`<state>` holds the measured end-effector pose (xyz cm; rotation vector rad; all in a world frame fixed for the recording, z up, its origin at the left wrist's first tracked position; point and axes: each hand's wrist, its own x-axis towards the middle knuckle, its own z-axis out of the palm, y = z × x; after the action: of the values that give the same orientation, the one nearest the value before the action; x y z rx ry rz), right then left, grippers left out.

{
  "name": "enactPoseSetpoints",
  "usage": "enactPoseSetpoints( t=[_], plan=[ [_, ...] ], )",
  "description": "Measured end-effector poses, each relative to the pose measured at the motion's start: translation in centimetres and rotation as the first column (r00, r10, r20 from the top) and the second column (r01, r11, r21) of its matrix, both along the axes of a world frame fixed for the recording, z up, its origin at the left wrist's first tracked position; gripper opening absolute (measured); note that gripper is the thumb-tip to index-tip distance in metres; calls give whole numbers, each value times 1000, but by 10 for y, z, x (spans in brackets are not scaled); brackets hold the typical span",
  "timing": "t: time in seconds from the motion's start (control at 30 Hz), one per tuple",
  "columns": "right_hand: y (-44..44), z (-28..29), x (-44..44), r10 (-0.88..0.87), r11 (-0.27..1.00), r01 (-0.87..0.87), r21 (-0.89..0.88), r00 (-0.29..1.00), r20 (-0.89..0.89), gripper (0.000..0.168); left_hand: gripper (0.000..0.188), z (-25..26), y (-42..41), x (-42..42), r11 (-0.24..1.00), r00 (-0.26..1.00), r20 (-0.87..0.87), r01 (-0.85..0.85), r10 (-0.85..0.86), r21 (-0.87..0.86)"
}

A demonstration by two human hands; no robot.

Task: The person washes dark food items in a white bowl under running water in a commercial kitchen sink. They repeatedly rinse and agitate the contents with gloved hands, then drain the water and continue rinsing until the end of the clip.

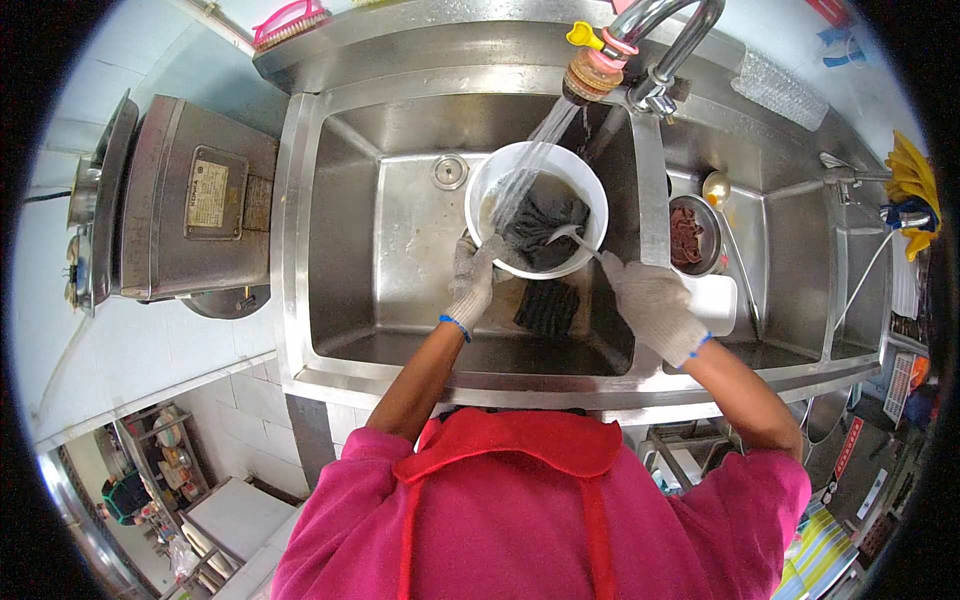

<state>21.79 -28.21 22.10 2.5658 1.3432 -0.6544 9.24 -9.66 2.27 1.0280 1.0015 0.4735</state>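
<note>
A round white plastic tub [598, 193] stands in the left basin of a stainless steel sink [420, 277]. Water from the tap's spray head [591, 75] pours into it over a dark wet mass [544, 217], which looks like cloth. My left hand [475, 270], in a knit work glove, grips the tub's near-left rim, thumb on the inner side. Gloved as well, my right hand [651, 300] holds a metal spoon [568, 234] by its handle at the near-right rim. The spoon's bowl touches the dark mass. Below the tub lies a black ribbed cloth [547, 307].
In the right basin are a metal bowl [712, 225] with reddish-brown contents, a long-handled ladle [718, 191] and a white container [712, 304]. A metal appliance [196, 195] stands left of the sink. Yellow gloves [911, 176] hang at the far right. A pink brush [289, 28] rests behind.
</note>
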Motion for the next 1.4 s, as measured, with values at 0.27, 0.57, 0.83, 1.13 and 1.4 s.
enactPoseSetpoints(
  t=[0.27, 0.57, 0.83, 1.13, 1.4],
  plan=[
    [63, -64, -8, -176, 984, 176, 24, 984, -1, 42, 32, 23, -7, -15, 993, 992, 80, 103, -98, -60],
    [57, -67, 24, 65, 979, -71, 193, 997, 39, 36, 31, 40, -4, -9, 988, 992, -41, 117, -122, -101],
    [32, -64, 11, 176, 972, -164, 171, 983, -55, 37, 33, 48, -5, -6, 990, 989, -45, 142, -142, -9],
    [68, -86, 9, 22, 990, -27, 141, 999, 33, 40, 38, 65, -13, -3, 981, 988, -32, 152, -149, 123],
    [49, -75, 21, 221, 973, -229, 10, 949, 225, 42, 35, 38, -11, -7, 961, 958, -179, 246, -222, 123]
  ],
)
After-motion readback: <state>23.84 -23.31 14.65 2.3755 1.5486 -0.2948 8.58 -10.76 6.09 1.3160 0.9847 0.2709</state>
